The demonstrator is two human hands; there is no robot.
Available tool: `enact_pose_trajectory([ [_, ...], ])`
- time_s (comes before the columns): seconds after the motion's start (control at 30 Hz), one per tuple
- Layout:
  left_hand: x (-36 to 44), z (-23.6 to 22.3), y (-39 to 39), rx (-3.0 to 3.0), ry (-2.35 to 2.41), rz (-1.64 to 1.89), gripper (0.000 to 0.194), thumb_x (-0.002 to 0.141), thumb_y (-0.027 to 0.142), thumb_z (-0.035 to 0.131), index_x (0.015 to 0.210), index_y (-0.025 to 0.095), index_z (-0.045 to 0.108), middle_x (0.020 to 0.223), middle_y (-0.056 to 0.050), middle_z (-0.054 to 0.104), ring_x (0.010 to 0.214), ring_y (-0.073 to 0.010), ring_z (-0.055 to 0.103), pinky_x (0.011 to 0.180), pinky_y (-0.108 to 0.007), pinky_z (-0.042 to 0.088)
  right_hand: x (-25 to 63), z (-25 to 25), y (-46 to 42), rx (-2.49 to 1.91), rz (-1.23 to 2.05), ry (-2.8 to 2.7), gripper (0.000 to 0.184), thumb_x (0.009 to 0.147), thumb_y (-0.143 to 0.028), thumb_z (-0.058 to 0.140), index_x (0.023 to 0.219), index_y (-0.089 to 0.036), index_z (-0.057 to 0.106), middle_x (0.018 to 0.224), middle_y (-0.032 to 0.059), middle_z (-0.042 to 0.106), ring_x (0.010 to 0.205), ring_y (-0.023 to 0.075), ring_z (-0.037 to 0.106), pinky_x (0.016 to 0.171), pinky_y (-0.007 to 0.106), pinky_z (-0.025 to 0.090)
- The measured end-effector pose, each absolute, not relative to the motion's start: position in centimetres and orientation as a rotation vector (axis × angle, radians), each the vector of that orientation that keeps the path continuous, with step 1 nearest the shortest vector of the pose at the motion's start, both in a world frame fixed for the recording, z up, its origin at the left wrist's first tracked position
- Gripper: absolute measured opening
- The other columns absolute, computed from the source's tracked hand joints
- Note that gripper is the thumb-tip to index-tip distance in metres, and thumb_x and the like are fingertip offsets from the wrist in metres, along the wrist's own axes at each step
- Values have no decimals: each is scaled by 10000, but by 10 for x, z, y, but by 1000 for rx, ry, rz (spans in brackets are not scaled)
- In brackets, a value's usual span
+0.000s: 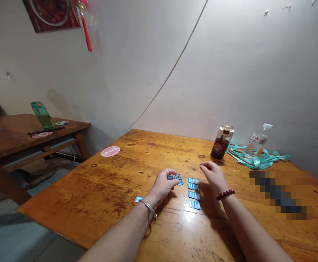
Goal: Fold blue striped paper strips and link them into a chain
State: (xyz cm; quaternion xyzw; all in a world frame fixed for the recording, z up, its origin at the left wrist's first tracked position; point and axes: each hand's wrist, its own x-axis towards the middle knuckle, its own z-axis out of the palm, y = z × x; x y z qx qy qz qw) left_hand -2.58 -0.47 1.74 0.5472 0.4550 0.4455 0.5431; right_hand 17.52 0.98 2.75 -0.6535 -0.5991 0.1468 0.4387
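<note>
As we look down past our bare forearms at a wooden table (148,160), our hands sit over small blue tiles near its middle. Our left hand (162,185) has its fingers (169,172) curled downward, their tips at a loose cluster of about four tiles (176,179); we cannot tell whether they grip any of them. Our right hand (213,176) holds nothing we can see, its fingers (206,166) bunched and curled above the wood. Between the hands, a column of four tiles (193,193) runs toward us, just right of the cluster. One more tile (138,199) lies alone, left of our left wrist. A metal bangle (149,209) circles that wrist, and a dark red bead bracelet (225,194) circles the other. Toward the far edge stand a brown bottle (222,142) and a water bottle (257,142), the second beside a tangle of teal ribbon (257,160). A round pink sticker (110,151) marks the far left of the table. Off to the left stands a second wooden table (25,134), holding a green object (42,115). A blurred patch (280,194) hides part of the wood on our right.
</note>
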Motion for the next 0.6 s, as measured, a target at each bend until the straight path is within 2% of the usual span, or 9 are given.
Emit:
enact_pose_trajectory([
  [0.1,-25,19,-6,1262,1042,1040,258,599,225,627,827,144,536,611,24,504,432,-25,374,412,-156,298,171,51,-11,-1415,460,-1342,269,685,-413,498,674,-149,547,630,10,542,575,113,467,526,220,359],
  [0.23,-25,18,-6,1237,991,1043,252,593,238,638,808,142,548,603,29,502,420,-15,354,412,-152,289,166,60,-42,-1412,545,-1346,330,679,-447,520,528,-161,455,501,-39,410,478,78,356,462,205,294],
  [0.37,-25,17,-5,1225,966,1053,275,568,232,657,805,139,552,581,32,497,420,-18,359,408,-151,280,172,43,-52,-1441,582,-1327,340,708,-459,469,543,-162,463,547,-13,453,518,94,397,505,213,332],
  [0.6,-26,19,-4,1194,994,1068,262,548,226,663,757,132,537,580,33,497,418,-18,361,405,-151,286,182,1,-37,-1528,732,-1269,238,685,-401,470,643,-171,516,582,-1,522,533,127,484,503,237,379],
])
